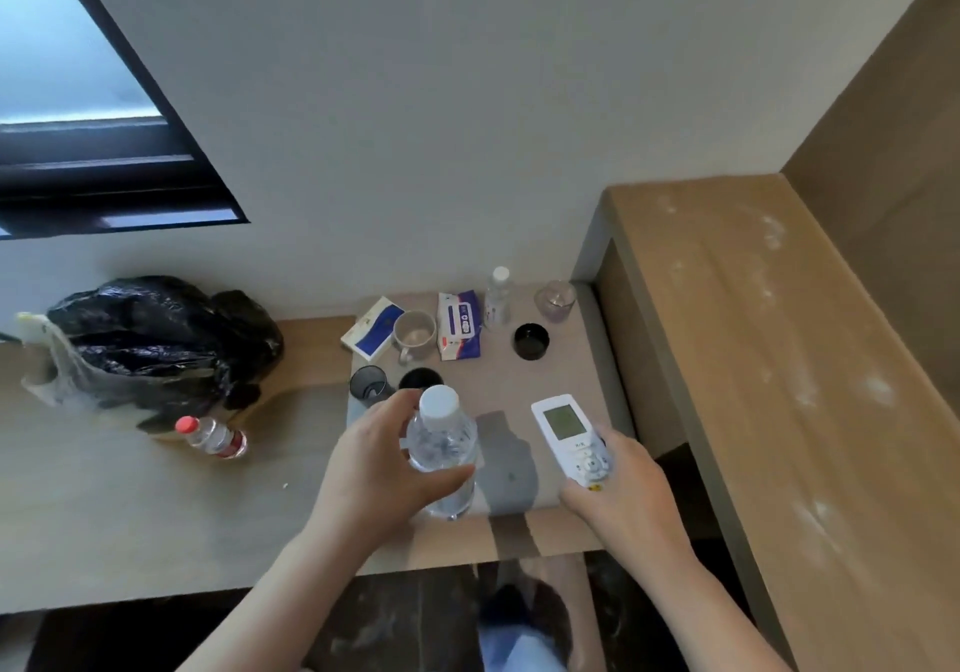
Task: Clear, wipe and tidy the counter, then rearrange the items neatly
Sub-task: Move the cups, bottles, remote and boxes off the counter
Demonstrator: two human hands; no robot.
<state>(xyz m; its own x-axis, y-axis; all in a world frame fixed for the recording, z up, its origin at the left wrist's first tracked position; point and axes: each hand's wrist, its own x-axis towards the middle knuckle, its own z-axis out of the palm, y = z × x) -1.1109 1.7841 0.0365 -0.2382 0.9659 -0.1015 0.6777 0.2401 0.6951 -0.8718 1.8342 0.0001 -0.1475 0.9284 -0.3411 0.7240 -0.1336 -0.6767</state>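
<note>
- We note a black rubbish bag (156, 339) at the far left of the counter (130, 515), against the wall, with a clear plastic bag (47, 359) touching its left side.
- A small red-capped bottle (213, 435) lies on its side just in front of the rubbish bag.
- Towards the middle, a dark mesh cup (370, 385) stands upright, with a black round item (421, 379) just beside it on the right.
- Behind these, near the wall, we record a blue and white box (371, 328), a mug (413, 333) touching it, and a pack of wipes (458, 326) just to the right of the mug.
- The left hand (374, 469) has fingers and thumb curled round a clear water bottle (441, 443) with a white cap. The bottle is upright near the counter's front edge; we cannot tell whether its base touches the surface.
- At the back, a small white-capped bottle (497, 297) stands beside the wipes, a black lid (531, 341) lies in front of it, and a glass (556, 300) stands in the rear right corner.
- The right hand (623, 495) grips the lower end of a white remote control (569, 435), fingers wrapped round it, screen end pointing away from the person, over the counter's right front part.
- A wooden ledge (753, 359) with pale smears borders the counter on the right.
</note>
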